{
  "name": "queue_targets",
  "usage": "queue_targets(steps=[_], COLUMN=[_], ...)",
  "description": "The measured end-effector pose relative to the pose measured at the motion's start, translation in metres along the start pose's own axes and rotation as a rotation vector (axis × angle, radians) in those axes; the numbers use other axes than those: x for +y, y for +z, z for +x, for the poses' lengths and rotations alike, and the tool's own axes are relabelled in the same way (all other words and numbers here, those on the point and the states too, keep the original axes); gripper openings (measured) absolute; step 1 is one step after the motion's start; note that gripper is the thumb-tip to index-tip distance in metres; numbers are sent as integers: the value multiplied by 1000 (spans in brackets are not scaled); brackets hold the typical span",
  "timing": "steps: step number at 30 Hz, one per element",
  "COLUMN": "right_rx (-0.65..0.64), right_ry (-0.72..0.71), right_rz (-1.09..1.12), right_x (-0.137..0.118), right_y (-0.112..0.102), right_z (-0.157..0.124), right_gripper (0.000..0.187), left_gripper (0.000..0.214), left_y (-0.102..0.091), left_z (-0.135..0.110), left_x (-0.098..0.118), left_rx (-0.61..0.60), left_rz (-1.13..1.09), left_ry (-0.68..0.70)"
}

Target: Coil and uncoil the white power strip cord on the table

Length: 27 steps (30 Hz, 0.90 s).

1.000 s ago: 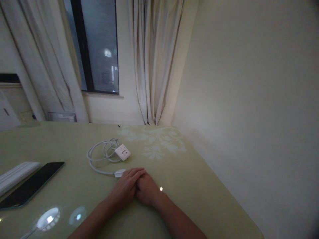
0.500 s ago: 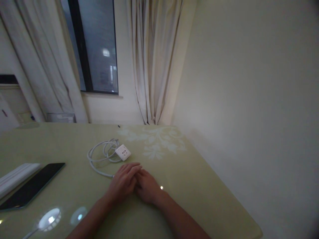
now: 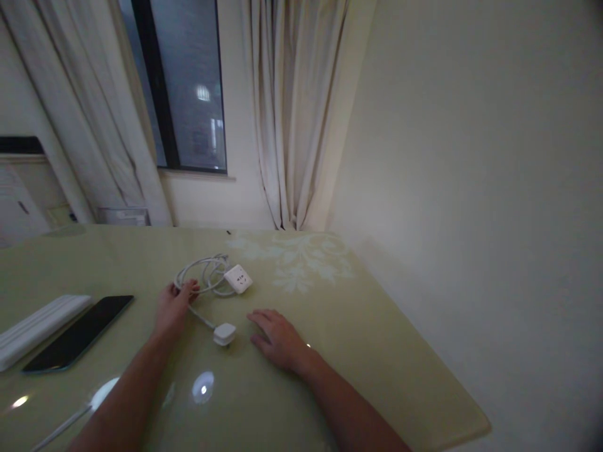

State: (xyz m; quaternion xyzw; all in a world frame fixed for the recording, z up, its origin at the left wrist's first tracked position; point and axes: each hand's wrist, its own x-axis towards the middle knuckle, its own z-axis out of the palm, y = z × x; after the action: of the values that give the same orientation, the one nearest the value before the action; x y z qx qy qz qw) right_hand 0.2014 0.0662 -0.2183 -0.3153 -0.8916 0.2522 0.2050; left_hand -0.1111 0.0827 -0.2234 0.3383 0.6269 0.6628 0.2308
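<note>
A white extension cord [image 3: 206, 258] lies coiled on the table, with a square white socket block [image 3: 238, 279] at its right side. My left hand [image 3: 174, 306] is at the left of the coil, its fingers closed round the cable. From there the cable runs down to a white plug [image 3: 225, 333], which rests on the tabletop between my hands. My right hand [image 3: 277, 339] is to the right of the plug, apart from it, with fingers stretched out and holding nothing.
On the left, a long white bar-shaped object [image 3: 42, 326] lies beside a dark flat tablet-like slab [image 3: 80, 336]. A thin white cable [image 3: 61, 429] crosses the lower left. The glossy green table [image 3: 377, 376] meets a wall on the right; a tiny dark object [image 3: 228, 232] lies near the far edge.
My hands have separated. The left moved left and onto the cable coil; the right shifted slightly right. The plug, hidden before under my hands, now shows.
</note>
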Motion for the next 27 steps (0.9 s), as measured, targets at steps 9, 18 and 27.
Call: queue_targets(steps=[9,18,27], right_rx=[45,213,325], right_ry=[-11,120,123], right_rz=[24,110,223], right_x=[1,7,18], right_y=[1,-1,1], right_z=[3,11,11], right_gripper=[55,45,40], left_gripper=[40,36,40], left_y=[24,29,44], left_z=[-31,-40,-47], left_x=[34,120,202], left_rx=[-30,-98,-161], left_rz=[-396,-466,-373], left_ry=[-130,45,155])
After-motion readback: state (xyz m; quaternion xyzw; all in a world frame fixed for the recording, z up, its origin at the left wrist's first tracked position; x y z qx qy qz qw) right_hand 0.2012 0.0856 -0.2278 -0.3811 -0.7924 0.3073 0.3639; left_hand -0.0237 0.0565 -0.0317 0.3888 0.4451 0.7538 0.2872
